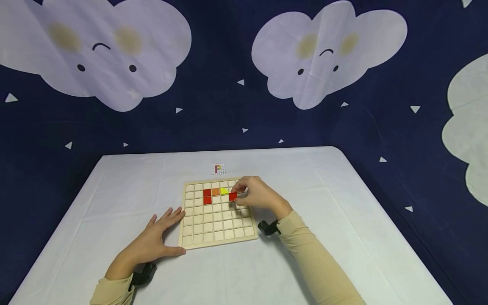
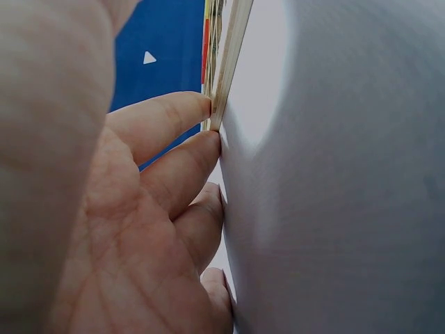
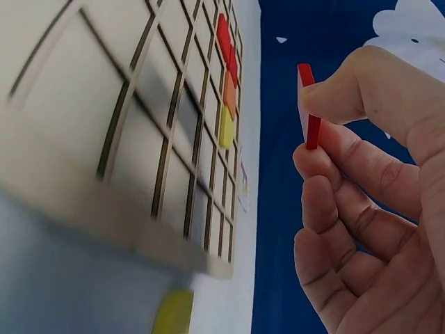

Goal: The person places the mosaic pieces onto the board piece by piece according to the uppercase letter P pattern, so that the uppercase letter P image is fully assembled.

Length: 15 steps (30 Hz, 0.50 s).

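Note:
A wooden grid board (image 1: 219,244) lies on the white table, with two red tiles (image 1: 207,200), an orange tile (image 1: 215,192) and a yellow tile (image 1: 224,191) in its upper cells. My right hand (image 1: 259,195) pinches another red square tile (image 3: 313,129) between thumb and fingertips, raised off the board's upper right part. In the right wrist view this tile is seen edge-on. My left hand (image 1: 152,241) is spread beside the board's left side, fingertips at the edge and thumb by the lower left corner. In the left wrist view, two fingertips (image 2: 198,106) touch the board's side.
Just behind the board lies a small card (image 1: 218,169) printed with a coloured grid pattern. The white cloth-covered table (image 1: 324,182) stretches out on both sides. Behind it hangs a dark blue cloth (image 1: 213,131) with clouds and triangles. Each wrist wears a black camera (image 1: 268,228).

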Tool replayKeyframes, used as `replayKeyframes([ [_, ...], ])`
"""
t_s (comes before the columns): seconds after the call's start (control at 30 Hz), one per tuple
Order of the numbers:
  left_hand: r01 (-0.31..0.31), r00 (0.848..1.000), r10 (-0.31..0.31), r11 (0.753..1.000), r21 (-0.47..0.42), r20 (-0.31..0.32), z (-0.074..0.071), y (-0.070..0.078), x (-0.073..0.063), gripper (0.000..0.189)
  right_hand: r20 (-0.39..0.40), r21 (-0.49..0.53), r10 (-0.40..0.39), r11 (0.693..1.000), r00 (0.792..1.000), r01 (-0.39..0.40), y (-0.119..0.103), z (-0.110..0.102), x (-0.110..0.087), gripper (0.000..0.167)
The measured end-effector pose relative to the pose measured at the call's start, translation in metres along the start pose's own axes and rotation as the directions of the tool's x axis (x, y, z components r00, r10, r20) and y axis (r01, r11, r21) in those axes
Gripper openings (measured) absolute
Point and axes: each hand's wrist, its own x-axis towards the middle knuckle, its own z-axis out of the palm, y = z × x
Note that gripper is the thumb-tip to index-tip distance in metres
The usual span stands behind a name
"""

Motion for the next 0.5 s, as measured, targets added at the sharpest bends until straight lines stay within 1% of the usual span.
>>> replayKeyframes([
  [0.1, 0.004, 1.0, -0.004, 1.0, 0.001, 0.003, 0.0, 0.0, 0.001, 0.11, -0.002, 0.016, -0.002, 1.0, 1.0, 0.002, -0.004, 0.005, 0.004, 0.025],
  [0.33, 0.004, 1.0, -0.004, 1.0, 0.004, 0.003, 0.0, 0.0, 0.001, 0.11, 0.023, -0.009, -0.015, 1.0, 1.0, 0.015, -0.009, 0.016, 0.014, 0.024],
  [0.5, 0.005, 1.0, -0.005, 1.0, 0.007, 0.004, 0.0, 0.001, 0.001, 0.11, 0.018, 0.005, -0.025, 1.0, 1.0, 0.025, -0.01, 0.023, 0.02, 0.025],
])
